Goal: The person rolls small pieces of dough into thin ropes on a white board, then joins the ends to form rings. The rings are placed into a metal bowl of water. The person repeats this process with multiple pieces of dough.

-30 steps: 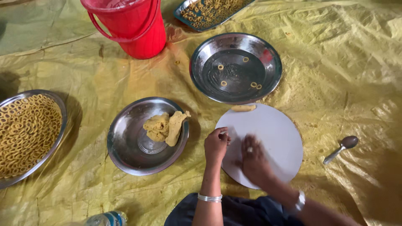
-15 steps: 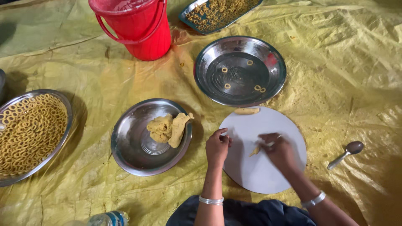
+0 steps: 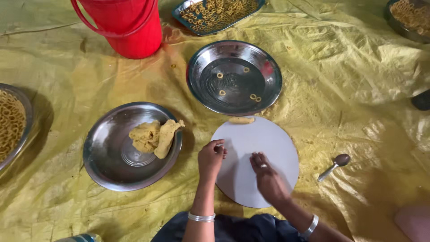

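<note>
A white round board (image 3: 271,136) lies on the yellow sheet in front of me. My left hand (image 3: 210,157) rests on the board's left edge, curled into a loose fist with the fingertips pinched together. My right hand (image 3: 267,178) presses down on the middle of the board, its fingers bent over a small pale bit of dough. Another short dough piece (image 3: 241,120) lies at the board's far edge. To the left, a steel plate (image 3: 105,166) holds a lump of yellow dough (image 3: 154,136).
A steel plate (image 3: 268,87) beyond the board holds a few dough rings. A red bucket (image 3: 127,27) and a tray of rings (image 3: 215,11) sit at the back. More ring-filled dishes are at far left (image 3: 11,121) and top right (image 3: 410,13). A spoon (image 3: 333,165) lies to the right.
My right hand has drawn back toward me across the board and lowered its fingers onto it. My left hand stays at the board's left edge.
</note>
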